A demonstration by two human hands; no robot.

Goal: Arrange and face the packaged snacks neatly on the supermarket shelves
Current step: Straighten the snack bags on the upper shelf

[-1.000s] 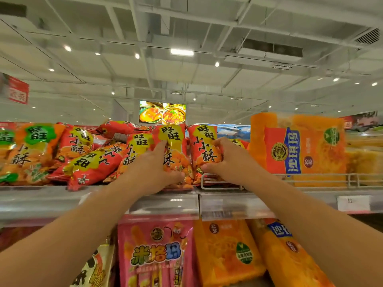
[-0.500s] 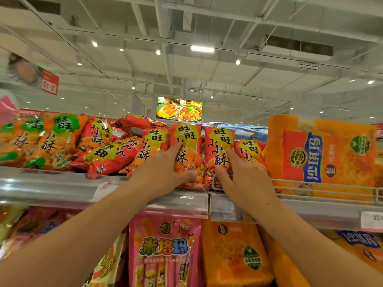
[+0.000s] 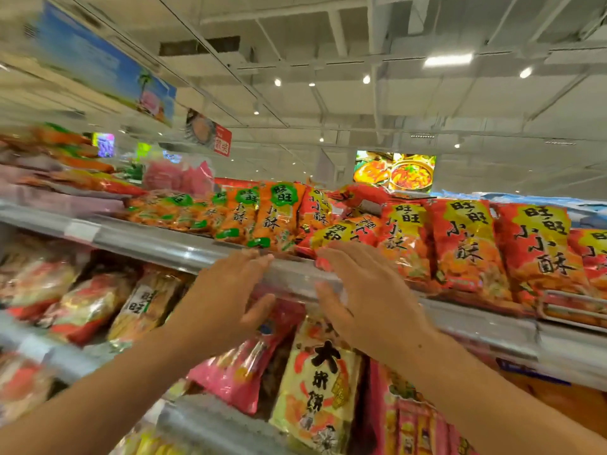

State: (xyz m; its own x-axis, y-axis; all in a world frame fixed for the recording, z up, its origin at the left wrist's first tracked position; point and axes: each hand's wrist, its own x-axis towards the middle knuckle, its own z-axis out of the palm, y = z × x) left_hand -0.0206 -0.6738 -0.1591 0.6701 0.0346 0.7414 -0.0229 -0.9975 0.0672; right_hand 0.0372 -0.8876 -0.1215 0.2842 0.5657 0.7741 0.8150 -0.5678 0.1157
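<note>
1. White ceiling (image 3: 328,103) with exposed beams and ducting.
2. Rectangular light panel (image 3: 448,60) lit; small round spotlights (image 3: 525,72) scattered nearby.
3. Blue hanging banner (image 3: 108,65) upper left, blurred.
4. Lit food-picture screen (image 3: 394,170) in the distance.

The red bags (image 3: 466,244) on the top shelf (image 3: 184,249) say 旺旺 小小酥 in big black letters. Left of them, the orange bags (image 3: 276,218) say 旺旺 too. Under that shelf, a yellow bag (image 3: 320,385) says 大米饼.
</note>
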